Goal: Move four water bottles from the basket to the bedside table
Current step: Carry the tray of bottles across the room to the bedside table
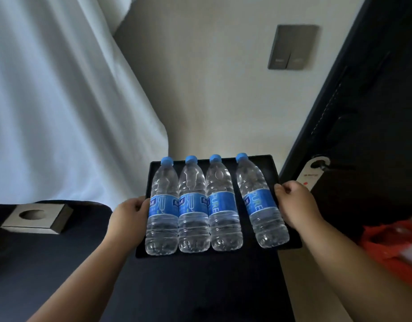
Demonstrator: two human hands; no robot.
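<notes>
Left hand (130,214): fingers curled over the left rim of the flat black rectangular tray (267,168). Right hand (295,205): fingers wrapped round the right rim.

Between your two sets of fingers lie the four clear plastic water bottles with blue caps and labels (193,205), on their sides, caps pointing away from you. Three touch side by side next to your left fingers. The skewed fourth bottle (260,205) lies apart, its label just beside your right fingertips.

Cannot tell whether the tray rests on the dark bedside tabletop (188,287) or hangs above it.

Judgement: the bottles are round and loose, so they will likely roll. Hold the tray level and lower both rims together.

Room: bare tabletop under your wrists. The grey square box with a round hole (37,217) sits well left of your left fingers. The dark door (363,112) stands near your right knuckles, so mind that side.
</notes>
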